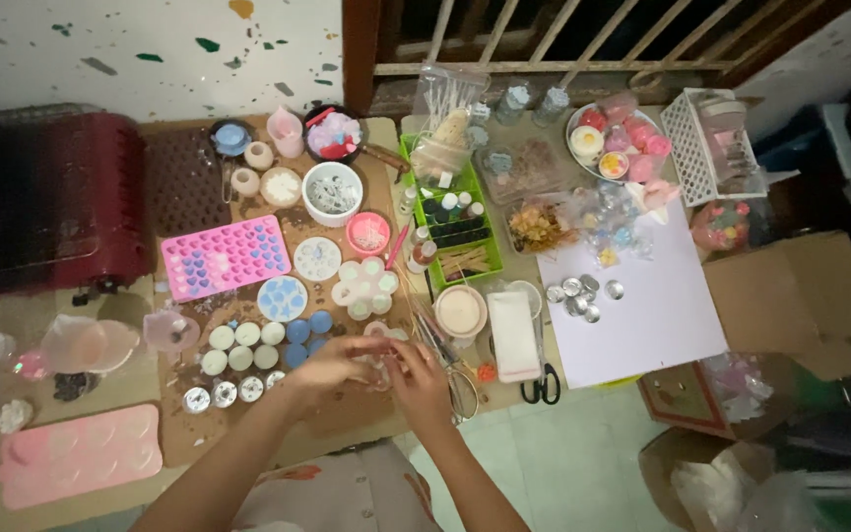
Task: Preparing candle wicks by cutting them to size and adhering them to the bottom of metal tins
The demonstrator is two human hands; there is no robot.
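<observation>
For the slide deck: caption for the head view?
Left hand and right hand meet over a cluttered craft table beside a pink mould.

the widest open stretch is the large white paper sheet (642, 305) at the right of the counter (366, 419); only a cluster of small round silver tins (583, 296) sits on its far left part. left of it the counter is crowded: a green plastic crate of bottles (455, 222), a pink heart-pattern silicone mould (224, 256) and rows of small round white and blue wax pieces (263, 345) leave narrow gaps. black-handled scissors (542, 386) lie at the near edge. a pink round-cavity mould (76, 455) fills the near left corner.
</observation>
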